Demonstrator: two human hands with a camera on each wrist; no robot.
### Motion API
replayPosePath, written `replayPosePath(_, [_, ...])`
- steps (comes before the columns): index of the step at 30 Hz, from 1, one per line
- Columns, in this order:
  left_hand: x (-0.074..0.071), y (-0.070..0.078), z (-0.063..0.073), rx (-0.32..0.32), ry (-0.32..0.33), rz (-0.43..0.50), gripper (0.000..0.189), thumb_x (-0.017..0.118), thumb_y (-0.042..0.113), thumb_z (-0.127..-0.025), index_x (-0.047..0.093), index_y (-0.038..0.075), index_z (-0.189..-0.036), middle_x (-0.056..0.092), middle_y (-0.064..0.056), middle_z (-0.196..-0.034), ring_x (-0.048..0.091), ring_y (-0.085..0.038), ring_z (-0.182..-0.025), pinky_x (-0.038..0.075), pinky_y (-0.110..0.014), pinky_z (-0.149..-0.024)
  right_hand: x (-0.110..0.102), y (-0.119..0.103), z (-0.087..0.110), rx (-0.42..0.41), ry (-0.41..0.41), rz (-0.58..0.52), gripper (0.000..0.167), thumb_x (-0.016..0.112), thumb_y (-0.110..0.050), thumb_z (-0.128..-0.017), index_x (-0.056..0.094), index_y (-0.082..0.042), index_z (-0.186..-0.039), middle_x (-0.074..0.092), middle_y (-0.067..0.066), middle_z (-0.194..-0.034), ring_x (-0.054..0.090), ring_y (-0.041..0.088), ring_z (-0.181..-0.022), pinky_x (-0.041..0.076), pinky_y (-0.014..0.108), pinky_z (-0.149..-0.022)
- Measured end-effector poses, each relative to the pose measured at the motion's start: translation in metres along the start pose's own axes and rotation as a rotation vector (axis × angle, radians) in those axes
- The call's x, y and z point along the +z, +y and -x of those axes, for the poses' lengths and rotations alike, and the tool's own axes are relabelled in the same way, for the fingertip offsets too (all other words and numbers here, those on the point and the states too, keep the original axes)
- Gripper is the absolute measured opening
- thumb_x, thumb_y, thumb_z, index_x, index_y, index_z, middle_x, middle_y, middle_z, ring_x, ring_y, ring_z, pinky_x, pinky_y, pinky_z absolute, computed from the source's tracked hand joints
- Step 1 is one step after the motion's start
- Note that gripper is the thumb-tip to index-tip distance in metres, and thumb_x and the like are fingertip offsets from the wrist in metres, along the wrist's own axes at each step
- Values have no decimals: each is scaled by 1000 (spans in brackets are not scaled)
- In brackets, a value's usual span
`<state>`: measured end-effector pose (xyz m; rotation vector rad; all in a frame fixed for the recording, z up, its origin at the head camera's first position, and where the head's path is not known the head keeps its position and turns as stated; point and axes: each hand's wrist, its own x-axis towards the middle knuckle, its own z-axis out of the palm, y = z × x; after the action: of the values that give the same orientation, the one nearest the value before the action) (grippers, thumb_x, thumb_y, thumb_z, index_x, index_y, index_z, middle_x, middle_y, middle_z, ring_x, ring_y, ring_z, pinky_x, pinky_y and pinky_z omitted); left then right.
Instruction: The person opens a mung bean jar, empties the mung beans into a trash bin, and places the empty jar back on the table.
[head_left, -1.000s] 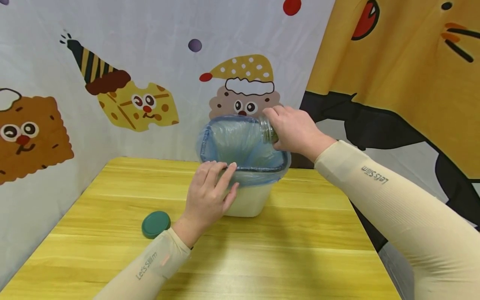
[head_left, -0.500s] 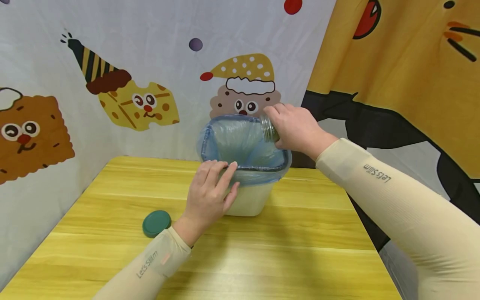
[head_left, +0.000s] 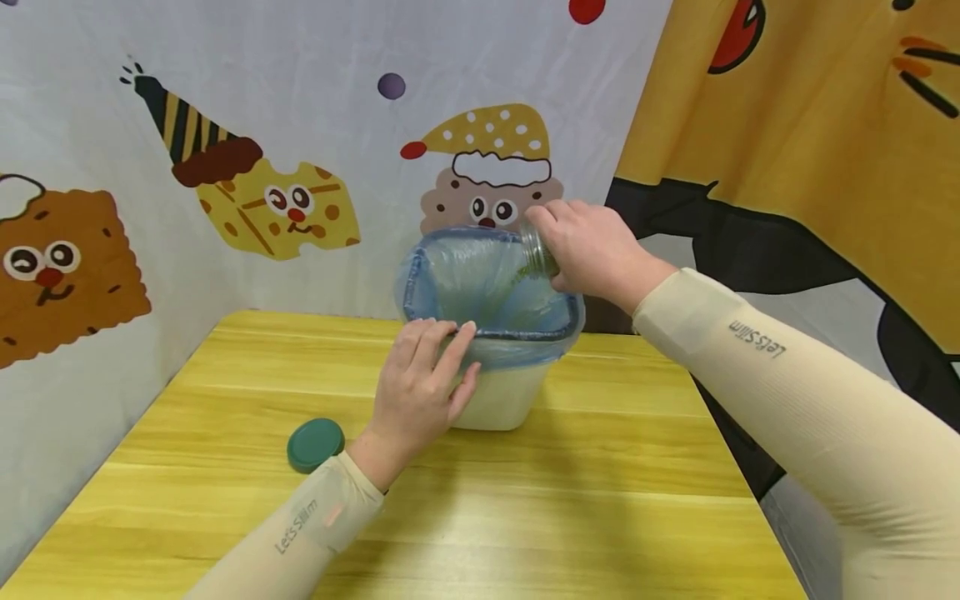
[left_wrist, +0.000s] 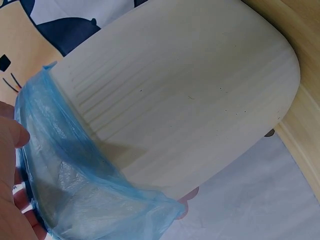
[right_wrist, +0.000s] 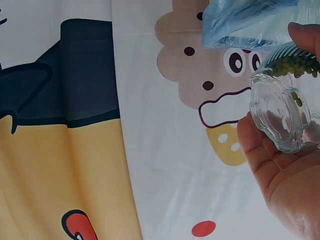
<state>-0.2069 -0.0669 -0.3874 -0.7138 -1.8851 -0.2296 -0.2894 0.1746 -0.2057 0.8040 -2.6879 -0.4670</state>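
My left hand (head_left: pixel 422 385) grips the near rim of a cream-coloured trash bin (head_left: pixel 501 398), fingers over the edge and thumb on the outside. A blue plastic bag (head_left: pixel 468 267) lines the bin and folds down over its rim; the left wrist view shows the bin wall (left_wrist: pixel 185 95) below the fold. Above the bin's right side, my right hand (head_left: pixel 592 248) holds a clear glass jar (head_left: pixel 536 250), tipped with its mouth to the left. Small green beans (right_wrist: pixel 292 65) lie along the jar's side, and some spill from its mouth into the bag.
A dark green round lid (head_left: pixel 316 445) lies on the yellow wood-grain table (head_left: pixel 600 500), left of the bin near my left forearm. Behind the table hangs a pale cloth (head_left: pixel 300 67) with cartoon prints, joined by an orange curtain (head_left: pixel 817 142) at the right.
The right hand has risen slightly and tipped the jar further. Green beans now stream out of its mouth into the bag. My left hand keeps its hold on the rim.
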Motion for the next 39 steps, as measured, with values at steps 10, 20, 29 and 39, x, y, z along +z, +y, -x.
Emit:
replayPosePath(10, [1,0,0,-8,11,-1,50,80,28,-93,71,4,-136,66,-18,-125,61,-37,-116,53,-48,-110,-5,-2,-3,-16,-8,10,92,97,-28,-79,46,-5,-153,59,21,-146,62,41,-130,60,56,-98])
replayPosePath(20, [2,0,2,-10,9,-9,51,80,29,-93,70,4,-137,66,-17,-124,61,-37,-116,52,-48,-110,-6,-3,-3,-18,-15,11,93,97,-28,-79,46,-5,-153,58,21,-147,62,41,-129,59,56,-102])
replayPosePath(29, [3,0,2,-8,19,-11,51,80,29,-93,71,4,-136,66,-17,-124,62,-37,-116,53,-48,-111,-2,-3,-2,-46,23,29,89,97,-26,-79,48,-5,-150,59,20,-146,62,41,-128,59,56,-101])
replayPosePath(39, [2,1,0,-6,25,-4,53,83,28,-90,71,4,-137,66,-17,-124,62,-37,-117,53,-48,-111,0,-2,-1,-59,48,39,87,97,-23,-79,48,-5,-149,59,20,-146,61,40,-128,59,56,-101])
